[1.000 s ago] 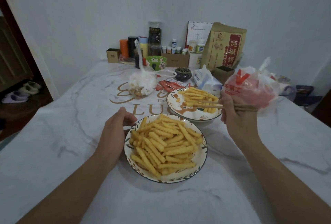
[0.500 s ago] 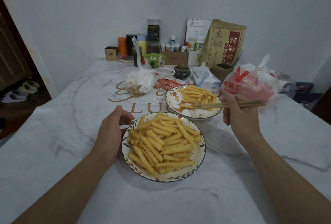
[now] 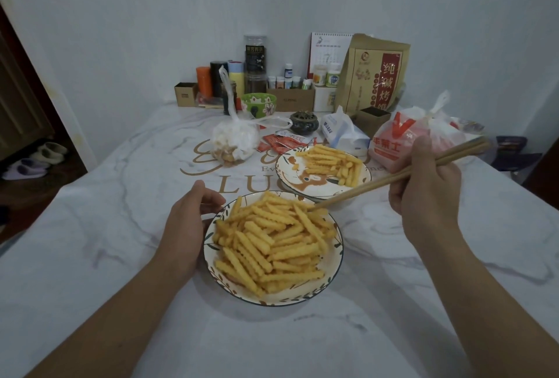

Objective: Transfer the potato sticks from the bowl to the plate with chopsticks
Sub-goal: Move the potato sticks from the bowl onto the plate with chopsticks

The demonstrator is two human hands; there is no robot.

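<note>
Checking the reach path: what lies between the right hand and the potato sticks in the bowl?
In the head view, only the chopsticks span from the right hand to the potato sticks, crossing the plate rim.

— Any writing you can read?
— Gold letters "LU" on the desk (image 3: 90,256), before the bowl (image 3: 211,252) hides the rest. The brown paper bag (image 3: 373,75) carries red-panel characters "纯碱烤" (the last one is cut off).
— And the red plastic bag (image 3: 393,147)?
— A white "V" mark, and characters I can only partly read. The calendar (image 3: 328,49) shows a large "7".
— The cardboard box (image 3: 290,99)?
— Printed, but too small to read.
</note>
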